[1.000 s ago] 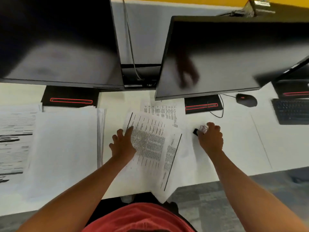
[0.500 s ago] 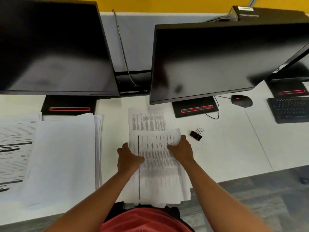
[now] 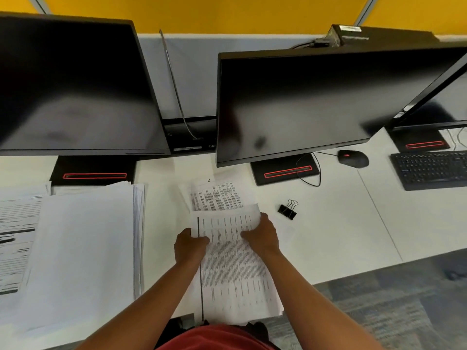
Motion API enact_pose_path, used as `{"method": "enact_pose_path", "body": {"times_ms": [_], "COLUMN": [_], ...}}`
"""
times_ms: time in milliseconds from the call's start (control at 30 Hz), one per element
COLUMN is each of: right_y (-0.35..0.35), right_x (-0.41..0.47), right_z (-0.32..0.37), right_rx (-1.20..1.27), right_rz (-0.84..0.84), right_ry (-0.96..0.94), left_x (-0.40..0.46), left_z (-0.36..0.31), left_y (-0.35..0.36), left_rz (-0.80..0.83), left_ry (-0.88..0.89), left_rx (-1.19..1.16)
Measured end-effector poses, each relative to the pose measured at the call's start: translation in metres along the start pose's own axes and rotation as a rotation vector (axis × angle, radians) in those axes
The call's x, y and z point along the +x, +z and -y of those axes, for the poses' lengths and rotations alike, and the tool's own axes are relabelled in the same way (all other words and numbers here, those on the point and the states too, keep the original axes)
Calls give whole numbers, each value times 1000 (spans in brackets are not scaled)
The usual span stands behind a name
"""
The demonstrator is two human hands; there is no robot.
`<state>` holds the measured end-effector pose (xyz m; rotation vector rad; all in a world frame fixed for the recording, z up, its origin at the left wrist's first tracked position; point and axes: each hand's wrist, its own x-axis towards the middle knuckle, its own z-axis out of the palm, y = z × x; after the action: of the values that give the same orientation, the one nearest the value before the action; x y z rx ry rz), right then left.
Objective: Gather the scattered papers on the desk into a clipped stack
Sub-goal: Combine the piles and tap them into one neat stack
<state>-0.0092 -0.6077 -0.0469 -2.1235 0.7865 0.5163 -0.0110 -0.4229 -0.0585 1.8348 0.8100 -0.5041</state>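
Overhead, two dark monitors (image 3: pixel 290 102) crowd the desk (image 3: pixel 328 223); a paper pile (image 3: pixel 83 248) lies left. Both grips, left hand (image 3: pixel 189 246) and right hand (image 3: pixel 261 236), clasp the printed stack (image 3: pixel 232 271) centrally. The binder clip (image 3: pixel 288 209) lies just beside.

The print on the sheets (image 3: pixel 232 263) I hold is too blurred to read. My hands cover part of their side edges. The left monitor (image 3: pixel 70 82) and the keyboard (image 3: pixel 432 170) are cut by the frame edges.
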Motion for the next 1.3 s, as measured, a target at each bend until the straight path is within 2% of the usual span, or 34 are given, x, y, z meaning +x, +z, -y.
{"method": "enact_pose_path", "body": {"times_ms": [133,267,333,467,500,633,700,767,833,933,1000,1167,1233,1300], "right_y": [-5,-19,-24,-24,-21,-7,-7,-15,-26,-45,-53,-51,-37,-26], "right_x": [3,8,15,16,15,6,5,8,11,9,2,-13,-18,-21], "right_z": [-6,0,7,18,18,12,8,6,3,0,-10,-44,-45,-41], "right_rx": [18,116,186,-198,-221,-30,15,18,104,177,168,-329,-284,-110], "right_rz": [26,29,9,31,58,127,122,109,123,247,306,38,36,76], "right_ry": [-32,-127,-150,-85,-92,-49,-48,-89,-119,-78,44,251,168,18], "left_x": [-5,1,11,20,18,21,24,23,20,26,31,44,46,40], "left_z": [2,-4,-18,-37,-39,-37,-34,-33,-40,-55,-63,-57,-50,-46], "left_y": [-9,-14,-17,-9,-5,5,-1,-10,-20,-34,-44,-43,-35,-26], "left_rz": [15,-64,-44,-21,-45,-53,-32,-24,26,130,218,364,376,369], "left_ry": [92,158,115,-3,-14,-185,-150,29,207,332,365,358,340,321], "left_rx": [18,-72,-173,-267,-275,-352,-209,-28,-12,36,119,424,495,504]}}
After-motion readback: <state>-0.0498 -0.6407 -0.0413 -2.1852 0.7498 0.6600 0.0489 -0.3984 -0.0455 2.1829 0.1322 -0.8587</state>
